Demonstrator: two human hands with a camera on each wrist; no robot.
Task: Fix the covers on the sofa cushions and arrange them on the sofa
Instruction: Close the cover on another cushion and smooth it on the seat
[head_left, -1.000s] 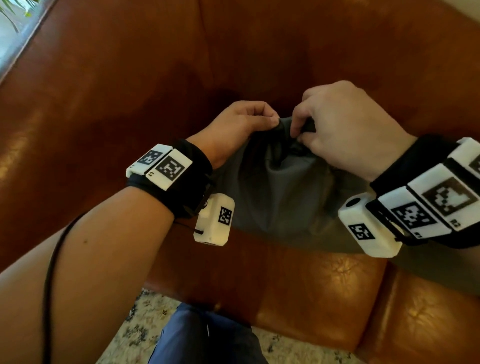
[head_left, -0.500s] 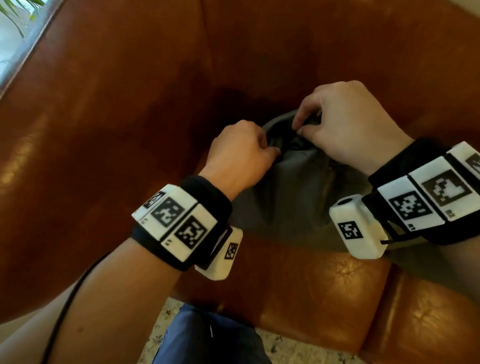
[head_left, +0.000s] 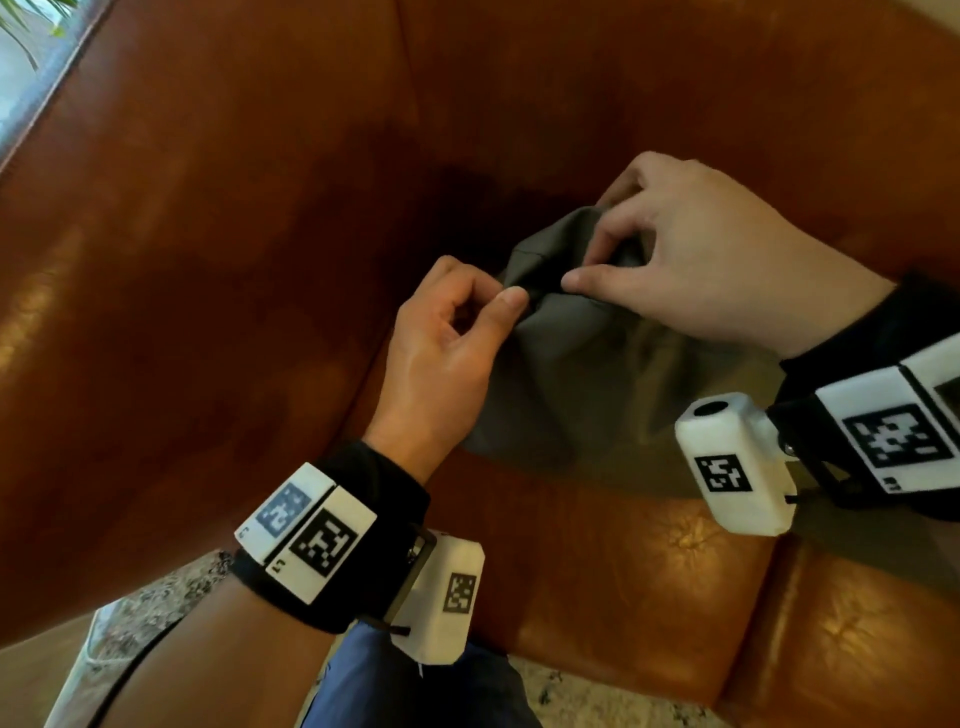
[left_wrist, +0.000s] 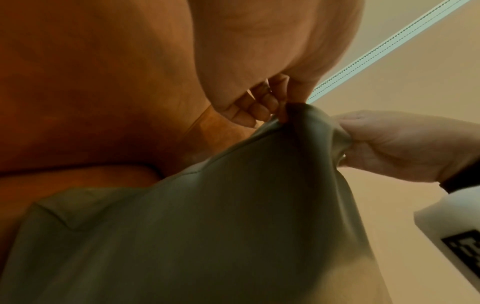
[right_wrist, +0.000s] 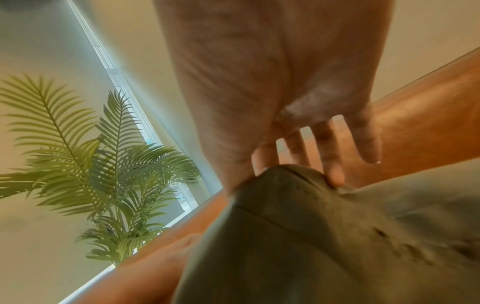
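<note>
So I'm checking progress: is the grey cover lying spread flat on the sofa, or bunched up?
Bunched up: the left hand and right hand pinch the grey cover into a raised peak above the sofa.

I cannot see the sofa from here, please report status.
Left hand pinches grey cushion cover at its top corner. Right hand pinches same corner. Cover lies on brown sofa. Nothing in the way.

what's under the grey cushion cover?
The grey cushion cover lies on the brown leather sofa seat. Left hand and right hand pinch its raised top edge. Whether a cushion is inside cannot be seen.
</note>
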